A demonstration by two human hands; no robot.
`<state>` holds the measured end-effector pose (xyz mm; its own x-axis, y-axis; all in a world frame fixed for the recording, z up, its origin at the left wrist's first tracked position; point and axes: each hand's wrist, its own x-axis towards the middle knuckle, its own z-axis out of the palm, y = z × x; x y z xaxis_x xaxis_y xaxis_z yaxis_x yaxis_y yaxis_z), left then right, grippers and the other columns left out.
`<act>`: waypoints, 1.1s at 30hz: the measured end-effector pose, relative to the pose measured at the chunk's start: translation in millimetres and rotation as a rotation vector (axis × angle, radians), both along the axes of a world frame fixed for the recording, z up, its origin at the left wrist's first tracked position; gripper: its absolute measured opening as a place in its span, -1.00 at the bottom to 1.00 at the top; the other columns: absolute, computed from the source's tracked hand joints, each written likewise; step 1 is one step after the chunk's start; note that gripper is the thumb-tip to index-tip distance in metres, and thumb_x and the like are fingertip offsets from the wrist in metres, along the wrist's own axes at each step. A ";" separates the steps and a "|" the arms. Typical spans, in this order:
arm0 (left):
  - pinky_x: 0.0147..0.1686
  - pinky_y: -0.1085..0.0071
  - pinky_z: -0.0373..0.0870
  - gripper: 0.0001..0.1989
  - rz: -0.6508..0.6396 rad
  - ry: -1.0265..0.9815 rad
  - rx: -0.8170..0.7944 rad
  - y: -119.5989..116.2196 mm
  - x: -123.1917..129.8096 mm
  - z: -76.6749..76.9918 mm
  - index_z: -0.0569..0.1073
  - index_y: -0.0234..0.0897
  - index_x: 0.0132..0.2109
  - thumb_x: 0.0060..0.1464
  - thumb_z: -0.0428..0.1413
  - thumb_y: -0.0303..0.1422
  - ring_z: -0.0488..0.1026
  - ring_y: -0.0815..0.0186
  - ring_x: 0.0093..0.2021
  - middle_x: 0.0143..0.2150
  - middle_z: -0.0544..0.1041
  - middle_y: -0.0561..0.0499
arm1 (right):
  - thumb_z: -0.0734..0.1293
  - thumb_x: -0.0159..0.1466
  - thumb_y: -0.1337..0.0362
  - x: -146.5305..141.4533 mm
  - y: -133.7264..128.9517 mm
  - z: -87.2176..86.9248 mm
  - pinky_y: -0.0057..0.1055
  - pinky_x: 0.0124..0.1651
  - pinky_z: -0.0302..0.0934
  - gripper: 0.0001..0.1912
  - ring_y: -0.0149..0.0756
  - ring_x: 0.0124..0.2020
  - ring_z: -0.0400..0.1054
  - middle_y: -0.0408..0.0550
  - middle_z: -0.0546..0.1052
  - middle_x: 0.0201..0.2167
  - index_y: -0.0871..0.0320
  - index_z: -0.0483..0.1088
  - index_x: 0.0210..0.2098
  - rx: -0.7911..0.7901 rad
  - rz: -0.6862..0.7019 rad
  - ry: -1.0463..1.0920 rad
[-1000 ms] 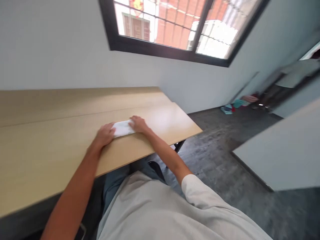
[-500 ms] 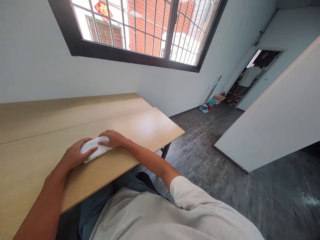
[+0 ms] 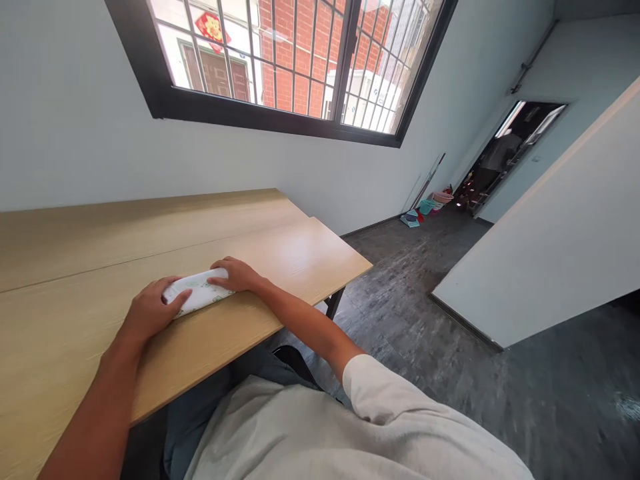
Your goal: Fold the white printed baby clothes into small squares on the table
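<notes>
Indoors, wooden table (image 3: pixel 280 233) under barred window (image 3: pixel 280 60), left hand (image 3: pixel 150 310) and right hand (image 3: pixel 237 275) gripping white packet (image 3: pixel 199 293).

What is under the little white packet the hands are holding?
The white packet lies on the wooden table. The left hand and right hand cover its two ends, so those ends and whatever is beneath it stay hidden.

No text can be read; the red paper sign (image 3: pixel 212 27) outside the window is too blurred.
</notes>
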<state>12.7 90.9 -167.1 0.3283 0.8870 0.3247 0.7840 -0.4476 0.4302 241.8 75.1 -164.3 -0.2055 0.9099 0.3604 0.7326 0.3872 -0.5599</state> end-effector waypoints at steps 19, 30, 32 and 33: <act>0.28 0.20 0.35 -0.50 -0.085 -0.034 0.014 12.5 -2.6 -11.8 0.35 0.02 0.13 0.12 -0.20 -0.01 0.44 0.13 0.22 0.17 0.54 0.07 | 0.39 0.43 0.29 0.1 0.6 -3.3 -0.31 0.19 0.30 -0.78 -0.24 0.08 0.44 -0.01 0.49 0.11 0.10 0.46 0.07 -0.010 -0.037 0.030; 0.37 0.15 0.25 -0.53 -0.046 -0.082 0.048 -14.9 10.5 -7.8 0.38 -0.34 0.23 0.24 -0.11 -0.35 0.34 0.12 0.27 0.22 0.46 -0.21 | 0.25 0.45 0.33 2.3 -14.2 -4.7 -0.29 0.27 0.25 -0.60 -0.18 0.15 0.41 0.15 0.45 0.19 0.23 0.37 0.25 -0.047 -0.120 -0.076; 0.36 0.18 0.26 -0.55 -0.043 -0.120 0.041 -14.9 10.8 -8.1 0.38 -0.33 0.23 0.28 -0.14 -0.40 0.36 0.16 0.26 0.21 0.45 -0.20 | 0.20 0.45 0.31 5.2 -11.1 -6.2 -0.25 0.20 0.31 -0.59 -0.15 0.08 0.45 0.17 0.44 0.19 0.22 0.37 0.25 -0.047 -0.168 -0.070; 0.35 0.18 0.27 -0.57 -0.037 -0.134 0.044 -15.4 11.0 -8.6 0.37 -0.32 0.24 0.30 -0.13 -0.39 0.36 0.16 0.25 0.21 0.45 -0.20 | 0.19 0.46 0.27 5.2 -10.7 -7.0 -0.23 0.17 0.33 -0.57 -0.12 0.08 0.45 0.19 0.43 0.19 0.22 0.34 0.27 -0.035 -0.187 -0.065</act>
<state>23.7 75.5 -175.6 0.3119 0.8591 0.4057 0.7034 -0.4958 0.5092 246.9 64.4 -171.3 -0.0535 0.9462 0.3192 0.8251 0.2219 -0.5196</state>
